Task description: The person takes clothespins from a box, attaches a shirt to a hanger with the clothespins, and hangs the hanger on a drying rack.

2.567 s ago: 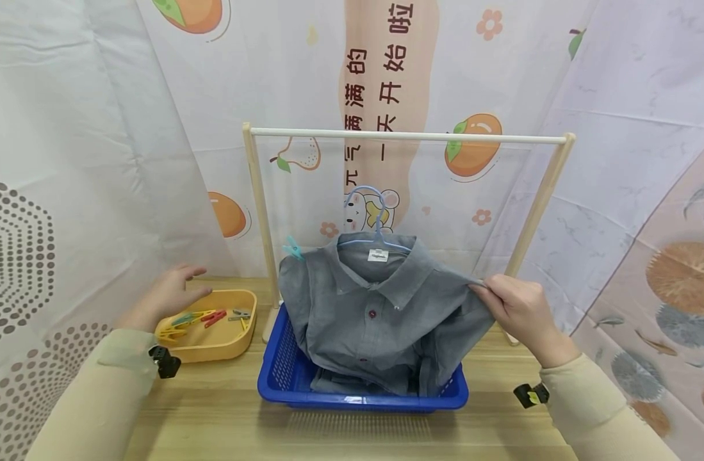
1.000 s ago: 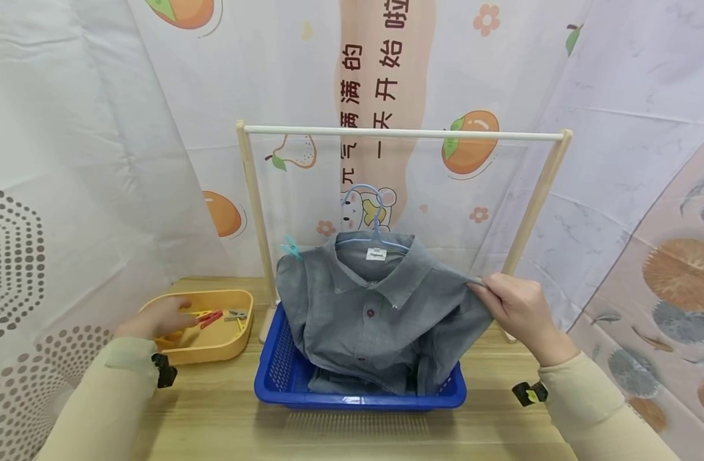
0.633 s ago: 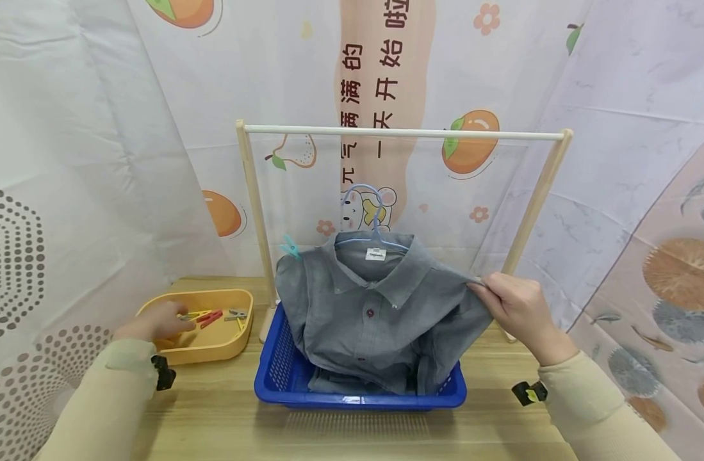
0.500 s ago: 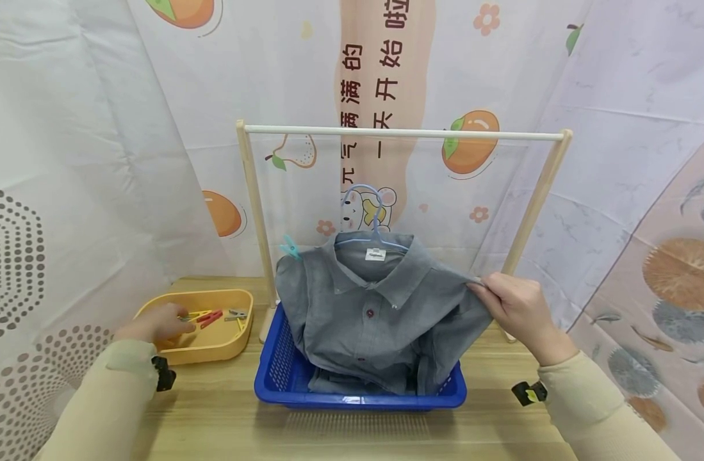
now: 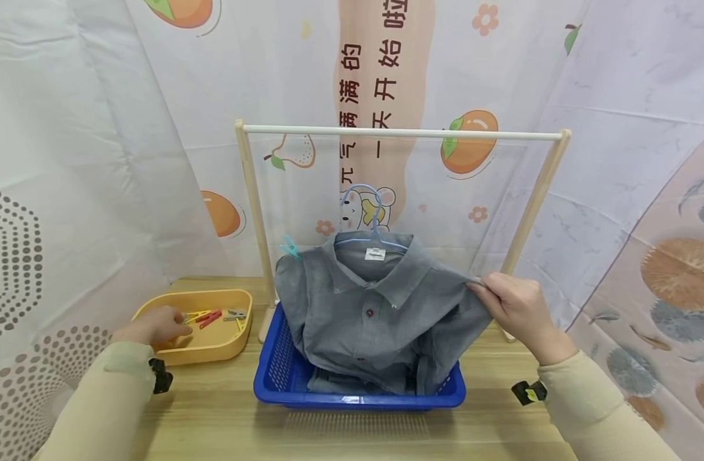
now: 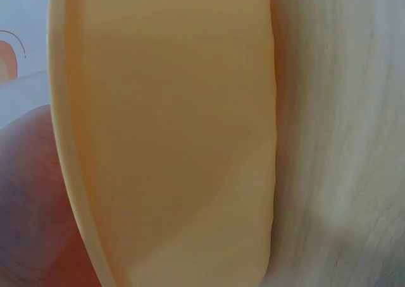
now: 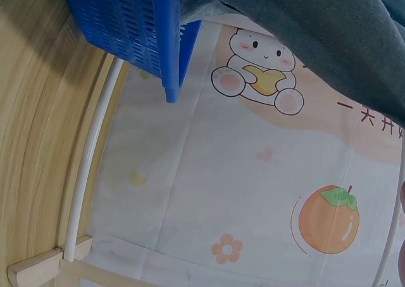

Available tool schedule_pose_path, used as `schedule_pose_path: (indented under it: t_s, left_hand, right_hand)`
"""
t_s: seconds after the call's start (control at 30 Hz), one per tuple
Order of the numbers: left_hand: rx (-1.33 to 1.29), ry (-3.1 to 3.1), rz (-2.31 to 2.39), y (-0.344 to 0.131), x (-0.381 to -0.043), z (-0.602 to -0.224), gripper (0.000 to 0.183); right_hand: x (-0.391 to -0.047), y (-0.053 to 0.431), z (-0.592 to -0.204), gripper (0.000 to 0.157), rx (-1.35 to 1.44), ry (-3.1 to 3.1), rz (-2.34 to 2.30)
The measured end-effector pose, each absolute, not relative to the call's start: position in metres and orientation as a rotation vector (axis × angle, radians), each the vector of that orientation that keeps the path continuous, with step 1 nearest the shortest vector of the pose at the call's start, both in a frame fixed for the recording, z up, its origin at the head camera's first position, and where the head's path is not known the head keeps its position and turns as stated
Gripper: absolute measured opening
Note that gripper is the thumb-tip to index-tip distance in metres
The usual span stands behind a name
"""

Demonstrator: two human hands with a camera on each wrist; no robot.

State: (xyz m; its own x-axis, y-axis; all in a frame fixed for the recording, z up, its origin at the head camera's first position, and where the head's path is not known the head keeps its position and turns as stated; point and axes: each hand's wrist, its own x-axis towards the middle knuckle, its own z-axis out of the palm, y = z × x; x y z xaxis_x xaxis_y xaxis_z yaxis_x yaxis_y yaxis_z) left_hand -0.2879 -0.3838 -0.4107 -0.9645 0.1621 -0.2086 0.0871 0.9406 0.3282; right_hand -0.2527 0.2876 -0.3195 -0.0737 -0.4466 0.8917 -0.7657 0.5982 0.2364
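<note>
A grey button-up shirt is draped over a light blue hanger, its lower part bunched in a blue basket. My right hand pinches the shirt at its right shoulder and pulls the cloth out sideways. A turquoise clothespin grips the other shoulder. My left hand reaches down into the yellow tray, fingertips hidden behind hand and rim; I cannot tell what they hold. Beside it lie a red clothespin and several yellow and grey ones. In the left wrist view, the tray wall covers most of the hand.
A drying rack with a white bar and wooden posts stands behind the basket. Everything rests on a wooden table. Printed curtains close in the back and sides.
My left hand has come down from above the yellow tray into it, then shifted slightly left and lower. My right hand keeps its pinch on the shirt's shoulder, almost still.
</note>
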Motion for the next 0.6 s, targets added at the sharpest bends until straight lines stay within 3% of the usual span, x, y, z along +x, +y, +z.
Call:
schedule_pose_path:
  t_s: [0.13,0.6]
  left_hand:
    - [0.196,2.87,0.495,-0.387,-0.288,-0.414,0.031]
    - [0.148,2.873,0.5,-0.399,-0.291,-0.424,0.044]
  right_hand:
    - [-0.253,0.288,-0.319,0.046,1.006,-1.715,0.351]
    - [-0.252,0.287,-0.319,0.047,1.009,-1.703,0.343]
